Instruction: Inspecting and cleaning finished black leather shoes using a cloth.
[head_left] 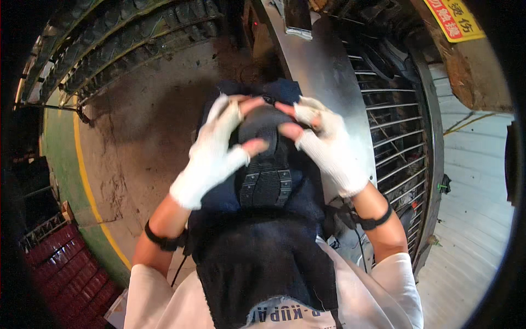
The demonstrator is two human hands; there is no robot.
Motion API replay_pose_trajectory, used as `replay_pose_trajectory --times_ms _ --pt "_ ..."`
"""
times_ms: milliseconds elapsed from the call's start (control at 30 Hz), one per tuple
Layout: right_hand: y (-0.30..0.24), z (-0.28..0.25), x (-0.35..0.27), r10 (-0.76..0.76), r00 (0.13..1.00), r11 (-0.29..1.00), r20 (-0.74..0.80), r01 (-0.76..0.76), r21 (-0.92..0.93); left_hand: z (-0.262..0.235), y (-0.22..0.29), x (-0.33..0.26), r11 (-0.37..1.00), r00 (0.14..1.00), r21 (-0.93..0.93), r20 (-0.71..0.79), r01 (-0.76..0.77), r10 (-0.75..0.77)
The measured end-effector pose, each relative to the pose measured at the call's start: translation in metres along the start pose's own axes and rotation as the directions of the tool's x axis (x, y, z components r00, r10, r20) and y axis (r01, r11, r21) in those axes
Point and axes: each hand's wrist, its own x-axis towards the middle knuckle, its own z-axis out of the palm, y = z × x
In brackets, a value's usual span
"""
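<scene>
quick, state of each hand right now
Left hand: curled around the black shoe sole, holding it.
Right hand: at the sole's right edge; blurred, so whether it grips cannot be told.

Before you, your white-gloved left hand [216,140] and white-gloved right hand [327,137] flank the far end of a black treaded rubber sole [267,189], which lies lengthwise over your lap. To your right stands the flat grey metal bench [323,71]; beyond it, a grating of parallel metal bars [394,145]; farther right, a white ribbed panel [466,219]. To your left, a straight yellow painted line [86,175] separates the brown floor [118,148] from an outer green floor strip [66,148]. Long tiered racks [137,41] stand ahead-left; dark red blocks [71,268] lie in rows at lower left.
</scene>
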Motion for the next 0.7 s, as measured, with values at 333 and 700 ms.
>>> replay_pose_trajectory --times_ms 333,700 --pt "0.021 -0.005 -0.016 -0.077 0.959 0.889 0.273 -0.058 0.455 -0.007 -0.007 -0.023 0.977 0.99 -0.21 0.124 -0.032 0.06" --pt "0.036 0.03 0.037 0.185 0.982 0.815 0.049 -0.181 0.55 0.014 -0.023 0.038 0.863 0.95 -0.413 0.018 0.291 -0.312"
